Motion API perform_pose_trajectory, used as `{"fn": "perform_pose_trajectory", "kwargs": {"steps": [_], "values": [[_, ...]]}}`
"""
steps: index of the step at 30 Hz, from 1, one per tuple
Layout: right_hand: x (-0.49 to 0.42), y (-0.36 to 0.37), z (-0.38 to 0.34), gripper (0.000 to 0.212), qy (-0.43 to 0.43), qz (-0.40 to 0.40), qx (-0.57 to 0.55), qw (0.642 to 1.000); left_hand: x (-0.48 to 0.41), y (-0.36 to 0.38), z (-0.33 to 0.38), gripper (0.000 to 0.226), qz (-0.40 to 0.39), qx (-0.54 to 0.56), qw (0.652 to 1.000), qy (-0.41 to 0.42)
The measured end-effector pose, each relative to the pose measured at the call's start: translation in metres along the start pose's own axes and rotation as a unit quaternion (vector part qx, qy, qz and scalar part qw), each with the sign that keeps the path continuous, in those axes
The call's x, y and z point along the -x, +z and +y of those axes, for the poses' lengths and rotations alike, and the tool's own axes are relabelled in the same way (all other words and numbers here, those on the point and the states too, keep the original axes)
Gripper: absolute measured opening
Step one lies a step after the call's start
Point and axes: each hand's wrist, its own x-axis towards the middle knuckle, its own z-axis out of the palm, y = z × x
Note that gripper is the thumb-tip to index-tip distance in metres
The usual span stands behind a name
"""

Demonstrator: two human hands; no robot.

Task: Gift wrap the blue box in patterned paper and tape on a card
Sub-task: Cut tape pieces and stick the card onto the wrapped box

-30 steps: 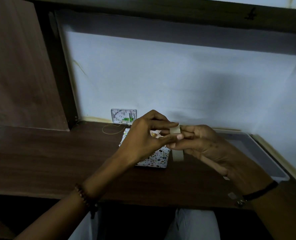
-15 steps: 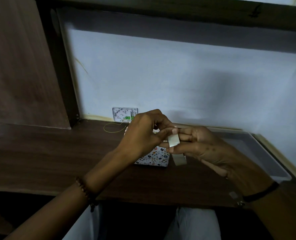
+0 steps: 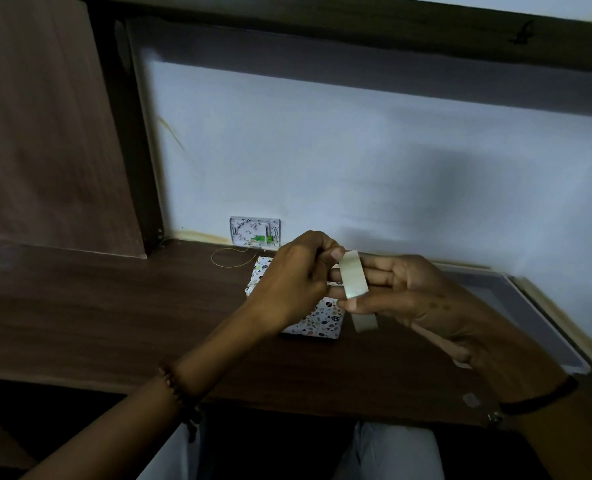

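— Box [image 3: 322,322] status? Start from the near edge.

— Nearest: bead bracelet [image 3: 176,386] on the left wrist and black band [image 3: 544,398] on the right wrist. Both forearms cross the front edge of the table [image 3: 114,306].

— Hands?

— Both are on one tape strip [image 3: 354,277]. Left hand [image 3: 287,282]: fingers curled, thumb and forefinger pinching the strip's top end. Right hand [image 3: 408,292]: fingers mostly straight, pointing left, thumb clamping the strip against them lower down. A short loose tail hangs below that thumb. The strip runs roughly upright, slightly tilted.

— And the box itself?

— Flat on the table just behind the hands, wrapped in white paper with coloured spots. The left hand hides most of it; the near right corner and far left edge show. Can't tell whether either hand touches it.

— Beyond it?

— Grey tray [image 3: 516,306] to the right by the wall, partly behind the right hand; contents unreadable. Thin yellow wire loop [image 3: 232,258] on the table behind the box. White wall plate [image 3: 254,231] at the table's back edge, with a green part on it. Pale wall [image 3: 356,150] above, dim light.
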Motion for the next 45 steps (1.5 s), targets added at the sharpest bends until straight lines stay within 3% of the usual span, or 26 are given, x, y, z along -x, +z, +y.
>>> {"fn": "perform_pose_trajectory", "kwargs": {"steps": [5, 9, 14, 19, 26, 33, 42, 45], "values": [[0.002, -0.003, -0.003, 0.059, -0.019, -0.011, -0.014, 1.0, 0.005, -0.001, 0.009, 0.035, 0.046, 0.221, 0.97, -0.088], [0.004, -0.003, -0.005, 0.059, -0.027, 0.011, -0.02, 0.999, 0.014, -0.002, 0.025, 0.04, -0.01, 0.307, 0.944, -0.123], [0.005, -0.004, -0.005, 0.062, -0.049, 0.033, -0.023, 0.998, 0.017, 0.0, 0.026, 0.03, -0.058, 0.34, 0.935, -0.084], [0.006, -0.005, -0.008, 0.066, -0.046, 0.029, -0.015, 0.998, 0.016, 0.002, 0.026, 0.032, -0.032, 0.371, 0.926, -0.063], [0.009, -0.005, -0.012, 0.055, -0.044, 0.045, 0.019, 0.998, 0.016, 0.0, 0.026, 0.015, -0.011, 0.384, 0.918, -0.099], [0.01, -0.003, -0.018, 0.05, -0.029, 0.058, 0.053, 0.996, 0.014, -0.004, 0.029, 0.03, -0.009, 0.389, 0.913, -0.125], [0.013, -0.005, -0.022, 0.055, -0.032, 0.062, 0.072, 0.995, 0.014, -0.006, 0.029, 0.032, -0.015, 0.4, 0.91, -0.113], [0.013, -0.005, -0.022, 0.054, -0.044, 0.068, 0.076, 0.994, 0.015, -0.007, 0.026, 0.022, -0.03, 0.401, 0.911, -0.096]]}}
